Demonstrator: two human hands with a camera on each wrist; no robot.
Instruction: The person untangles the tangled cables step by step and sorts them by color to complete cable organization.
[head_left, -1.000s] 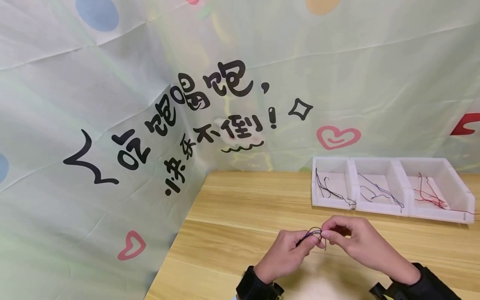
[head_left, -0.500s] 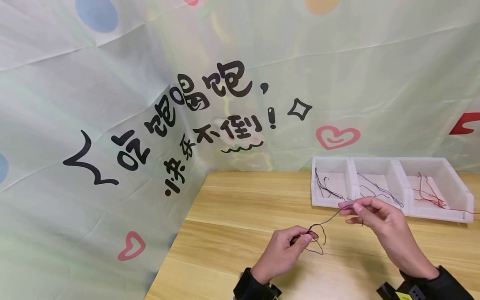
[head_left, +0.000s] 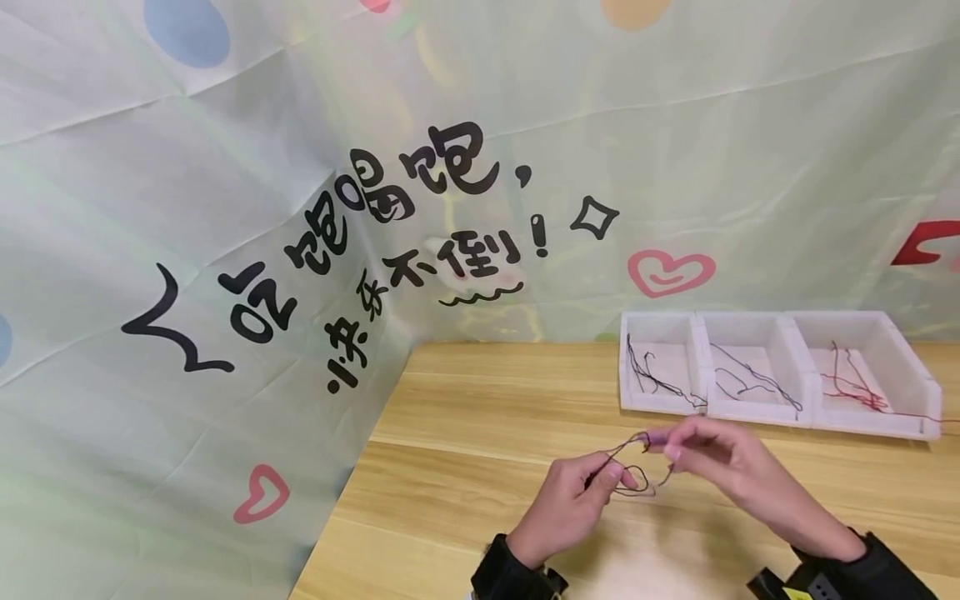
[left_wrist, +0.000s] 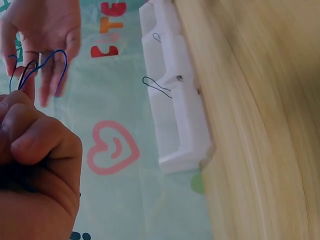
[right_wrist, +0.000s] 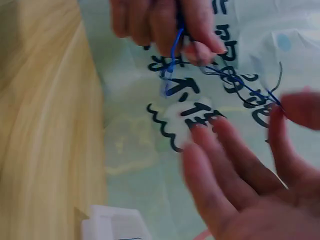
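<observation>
Above the table, my left hand (head_left: 566, 496) grips a small bunch of thin dark blue and black threads between thumb and curled fingers. Loops and loose ends of these threads (head_left: 637, 490) stick out past its fingertips. My right hand (head_left: 738, 467), close by on the right, pinches the far part of the threads between thumb and index finger, as the right wrist view shows. There the blue thread (right_wrist: 243, 82) runs between the two hands with a black thread beside it. The other fingers of the right hand (right_wrist: 250, 200) are spread. Part of the bunch is hidden inside the left hand.
A white bin (head_left: 873, 425) with three compartments stands at the back right of the wooden table (head_left: 465, 400). It holds black threads (head_left: 651, 381), dark blue threads (head_left: 783, 395) and red threads (head_left: 870, 402). A printed cloth (head_left: 540, 100) hangs behind and at the left.
The right hand first pulled a thread up and right, away from the left hand, then came back down and left close to it. The left hand has kept its grip almost in place.
</observation>
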